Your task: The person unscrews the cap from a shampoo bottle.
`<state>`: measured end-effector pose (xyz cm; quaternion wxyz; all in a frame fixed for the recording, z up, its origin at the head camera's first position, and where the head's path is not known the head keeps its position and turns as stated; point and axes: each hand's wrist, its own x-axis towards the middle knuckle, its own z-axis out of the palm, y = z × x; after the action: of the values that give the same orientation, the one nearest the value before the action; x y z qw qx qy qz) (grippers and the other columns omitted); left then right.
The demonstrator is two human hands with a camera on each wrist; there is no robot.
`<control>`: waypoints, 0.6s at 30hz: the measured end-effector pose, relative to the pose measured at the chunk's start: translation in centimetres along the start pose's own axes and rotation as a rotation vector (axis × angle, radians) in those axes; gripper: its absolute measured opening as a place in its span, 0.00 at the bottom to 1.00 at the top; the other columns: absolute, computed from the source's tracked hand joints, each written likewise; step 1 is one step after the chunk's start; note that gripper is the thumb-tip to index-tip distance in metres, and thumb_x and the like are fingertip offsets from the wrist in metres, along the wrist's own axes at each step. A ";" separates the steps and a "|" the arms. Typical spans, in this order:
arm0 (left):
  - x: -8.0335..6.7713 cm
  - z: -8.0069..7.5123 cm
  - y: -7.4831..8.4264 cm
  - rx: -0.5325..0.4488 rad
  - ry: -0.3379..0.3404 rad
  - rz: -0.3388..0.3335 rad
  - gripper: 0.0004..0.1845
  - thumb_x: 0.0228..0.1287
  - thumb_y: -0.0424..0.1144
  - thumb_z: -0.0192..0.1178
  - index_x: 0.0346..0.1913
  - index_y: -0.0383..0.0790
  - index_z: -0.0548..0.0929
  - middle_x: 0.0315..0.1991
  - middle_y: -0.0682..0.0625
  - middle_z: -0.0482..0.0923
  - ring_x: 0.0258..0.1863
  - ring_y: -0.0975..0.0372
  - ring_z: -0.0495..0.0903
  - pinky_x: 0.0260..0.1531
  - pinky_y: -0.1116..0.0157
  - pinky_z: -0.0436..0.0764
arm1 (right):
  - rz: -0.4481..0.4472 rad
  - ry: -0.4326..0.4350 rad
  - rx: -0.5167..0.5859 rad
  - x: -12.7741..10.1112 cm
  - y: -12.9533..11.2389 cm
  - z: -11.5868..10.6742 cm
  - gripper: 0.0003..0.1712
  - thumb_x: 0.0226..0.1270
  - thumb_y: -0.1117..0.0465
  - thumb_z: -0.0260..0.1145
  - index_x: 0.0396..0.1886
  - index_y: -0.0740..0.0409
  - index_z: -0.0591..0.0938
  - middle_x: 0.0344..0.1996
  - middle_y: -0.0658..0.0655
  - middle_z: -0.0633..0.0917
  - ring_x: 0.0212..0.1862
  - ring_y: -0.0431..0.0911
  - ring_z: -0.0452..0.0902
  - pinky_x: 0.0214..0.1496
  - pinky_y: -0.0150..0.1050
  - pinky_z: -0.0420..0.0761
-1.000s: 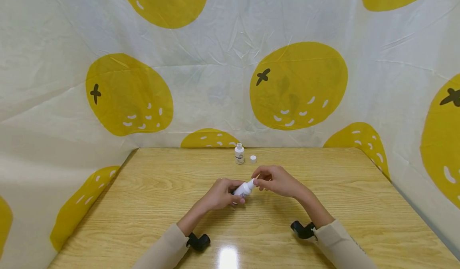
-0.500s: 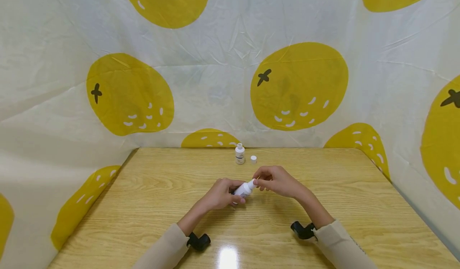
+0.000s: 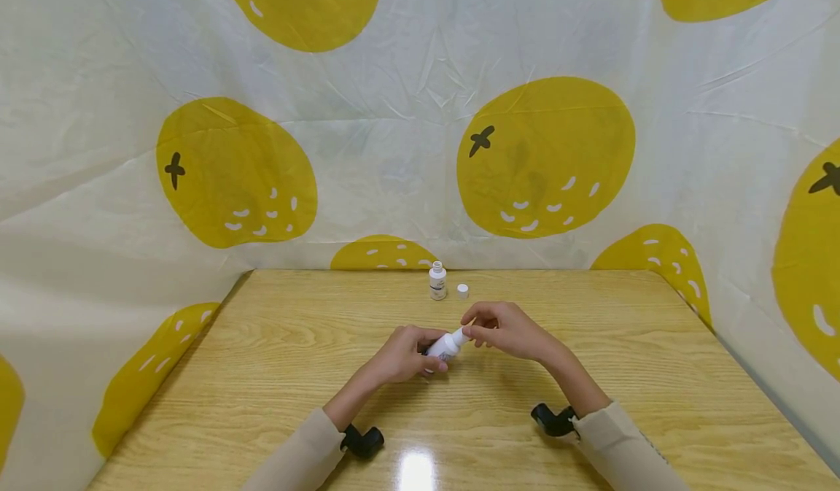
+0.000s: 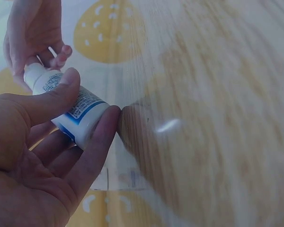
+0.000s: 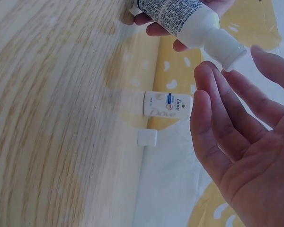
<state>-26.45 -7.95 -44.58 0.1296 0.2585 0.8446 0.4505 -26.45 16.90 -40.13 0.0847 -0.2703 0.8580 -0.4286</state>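
The white bottle (image 3: 442, 349) was gripped in the left hand (image 3: 402, 356), tilted, its long axis aimed toward the right hand (image 3: 505, 330), which stood at the cap (image 5: 222, 47); whether the latter was pinching could not be determined.

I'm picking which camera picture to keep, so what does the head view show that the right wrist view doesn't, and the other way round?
Only the head view shows the beige sleeves and the black devices at both wrists. Only the right wrist view shows the word Dove legibly on the standing bottle. Both show the left hand holding a white bottle, the right hand close to its narrow end, the loose white cap beside the standing bottle, and the wood-grain table.
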 end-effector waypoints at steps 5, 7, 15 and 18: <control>0.0 0.0 0.0 -0.006 0.000 -0.003 0.23 0.62 0.33 0.73 0.60 0.43 0.86 0.47 0.44 0.88 0.37 0.63 0.86 0.28 0.66 0.88 | -0.001 -0.002 0.004 0.0 0.1 0.0 0.12 0.76 0.55 0.66 0.46 0.60 0.85 0.37 0.66 0.89 0.38 0.61 0.85 0.40 0.55 0.87; 0.0 0.0 0.0 -0.009 -0.001 -0.005 0.23 0.62 0.33 0.73 0.60 0.44 0.86 0.46 0.44 0.88 0.37 0.63 0.86 0.28 0.65 0.88 | -0.003 -0.005 0.013 0.1 0.1 0.1 0.12 0.75 0.55 0.67 0.46 0.60 0.86 0.37 0.66 0.89 0.38 0.62 0.85 0.40 0.55 0.87; 0.1 0.1 0.0 -0.013 0.000 -0.008 0.22 0.62 0.33 0.73 0.60 0.44 0.86 0.45 0.45 0.89 0.35 0.64 0.86 0.28 0.65 0.89 | -0.030 -0.019 0.029 0.1 0.2 0.1 0.11 0.74 0.58 0.68 0.48 0.60 0.85 0.36 0.68 0.89 0.38 0.63 0.86 0.39 0.54 0.87; 0.0 0.1 0.0 -0.013 0.002 -0.006 0.23 0.62 0.32 0.73 0.60 0.44 0.86 0.45 0.44 0.89 0.35 0.63 0.86 0.28 0.65 0.88 | -0.033 -0.024 0.028 0.0 0.2 0.1 0.11 0.74 0.58 0.68 0.49 0.61 0.84 0.37 0.68 0.89 0.38 0.63 0.86 0.39 0.54 0.87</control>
<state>-26.47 -7.89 -44.63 0.1320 0.2546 0.8426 0.4558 -26.50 16.90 -40.30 0.0917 -0.2885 0.8461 -0.4388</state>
